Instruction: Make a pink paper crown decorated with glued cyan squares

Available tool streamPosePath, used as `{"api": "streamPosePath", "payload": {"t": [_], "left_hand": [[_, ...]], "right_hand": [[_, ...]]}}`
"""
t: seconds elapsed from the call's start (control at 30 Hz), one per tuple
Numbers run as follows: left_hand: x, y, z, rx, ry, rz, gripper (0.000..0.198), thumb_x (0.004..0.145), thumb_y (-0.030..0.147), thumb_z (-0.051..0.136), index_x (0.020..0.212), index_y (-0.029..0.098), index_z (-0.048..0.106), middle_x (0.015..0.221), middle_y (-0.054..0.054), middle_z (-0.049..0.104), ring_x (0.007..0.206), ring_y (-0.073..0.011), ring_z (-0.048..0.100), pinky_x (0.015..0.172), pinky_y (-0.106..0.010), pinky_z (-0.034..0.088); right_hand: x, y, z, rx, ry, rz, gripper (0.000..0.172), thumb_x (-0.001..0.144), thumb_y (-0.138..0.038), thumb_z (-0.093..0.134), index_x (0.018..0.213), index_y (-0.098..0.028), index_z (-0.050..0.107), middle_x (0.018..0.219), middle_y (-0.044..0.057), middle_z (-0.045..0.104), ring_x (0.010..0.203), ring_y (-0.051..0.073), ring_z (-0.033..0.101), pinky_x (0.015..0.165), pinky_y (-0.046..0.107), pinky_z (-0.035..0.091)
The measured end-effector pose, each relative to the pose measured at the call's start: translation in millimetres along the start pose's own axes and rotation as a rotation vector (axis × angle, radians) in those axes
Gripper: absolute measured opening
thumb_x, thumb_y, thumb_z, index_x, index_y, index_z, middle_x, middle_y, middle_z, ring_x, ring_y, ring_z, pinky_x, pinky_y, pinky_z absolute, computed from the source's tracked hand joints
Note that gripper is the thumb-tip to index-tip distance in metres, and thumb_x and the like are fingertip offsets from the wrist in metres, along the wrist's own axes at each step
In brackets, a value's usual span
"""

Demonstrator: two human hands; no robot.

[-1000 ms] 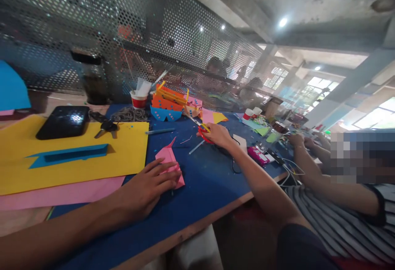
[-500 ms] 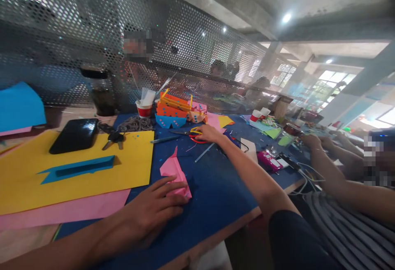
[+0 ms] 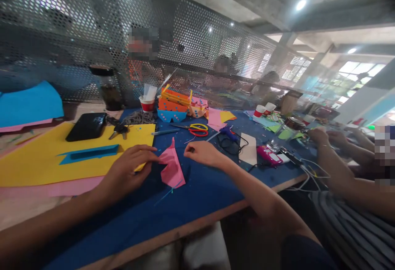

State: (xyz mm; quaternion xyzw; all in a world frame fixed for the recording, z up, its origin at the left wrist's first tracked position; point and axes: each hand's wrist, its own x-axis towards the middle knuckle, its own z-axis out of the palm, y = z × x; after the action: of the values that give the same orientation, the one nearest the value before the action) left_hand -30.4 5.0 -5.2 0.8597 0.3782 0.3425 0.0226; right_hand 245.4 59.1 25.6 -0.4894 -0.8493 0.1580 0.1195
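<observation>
A pink folded paper piece stands on the blue tabletop, its narrow tip pointing away from me. My left hand is at its left corner, thumb and forefinger closed on the edge. Just right of the paper, my right hand has its fingers curled into a pinch; whatever they may hold is hidden. By the paper's near edge lies a thin blue strand. Beyond my right hand rest scissors with red and yellow handles. A blue glue gun with a black cord lies to their right.
On the left, yellow sheets carry a phone, keys and a blue folded paper strip. Orange and blue folded paper pieces stand near a perforated metal screen. A co-worker's arm reaches in at right.
My right hand has come back from the scissors toward the pink paper, leaving them on the table. My left hand has shifted from on top of the paper to its left corner.
</observation>
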Motion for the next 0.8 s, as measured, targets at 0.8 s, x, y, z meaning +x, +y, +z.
{"api": "streamPosePath", "payload": {"t": [0.8], "left_hand": [[25,-15,28.0,0.105,-0.04,-0.27,0.042,0.089,0.035,0.049,0.122,0.017,0.07,0.12,-0.012,0.073,0.117,-0.0307,0.06,0.105,-0.043,0.044]], "right_hand": [[34,2,48,0.086,0.22,-0.203,0.027,0.098,-0.019,0.051,0.111,-0.024,0.074,0.107,0.005,0.071,0.104,0.019,0.063,0.093,0.03,0.045]]}}
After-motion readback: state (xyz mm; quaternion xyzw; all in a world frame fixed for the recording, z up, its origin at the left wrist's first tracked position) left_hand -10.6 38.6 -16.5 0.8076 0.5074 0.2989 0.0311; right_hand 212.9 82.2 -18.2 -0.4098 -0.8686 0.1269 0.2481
